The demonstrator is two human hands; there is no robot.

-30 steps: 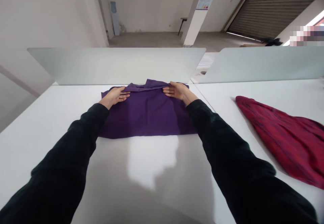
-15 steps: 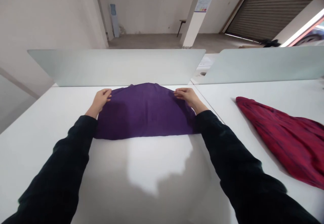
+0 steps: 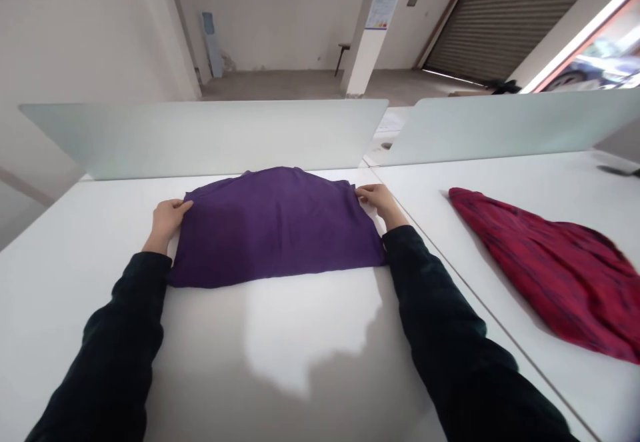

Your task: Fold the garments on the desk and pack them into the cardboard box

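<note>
A purple cloth [image 3: 280,229], folded into a wide band, lies on the white table [image 3: 280,315] near its back edge. Its upper edge bulges in the middle, and its lower edge runs nearly straight. My left hand [image 3: 169,221] pinches the cloth's upper left corner between thumb and fingers. At the upper right corner, my right hand [image 3: 379,200] grips the edge in the same way. Whether the cloth is a garment cannot be made out.
A crumpled red cloth with dark markings [image 3: 550,262] lies on the table to the right, past a seam. Frosted partition panels [image 3: 225,139] stand along the back edge. Beyond them are a pillar [image 3: 367,49], a water dispenser [image 3: 213,45] and a roller shutter [image 3: 500,22].
My hands have moved apart to the outer upper corners of the purple cloth, and its top edge is spread wider. The view has shifted slightly to the right.
</note>
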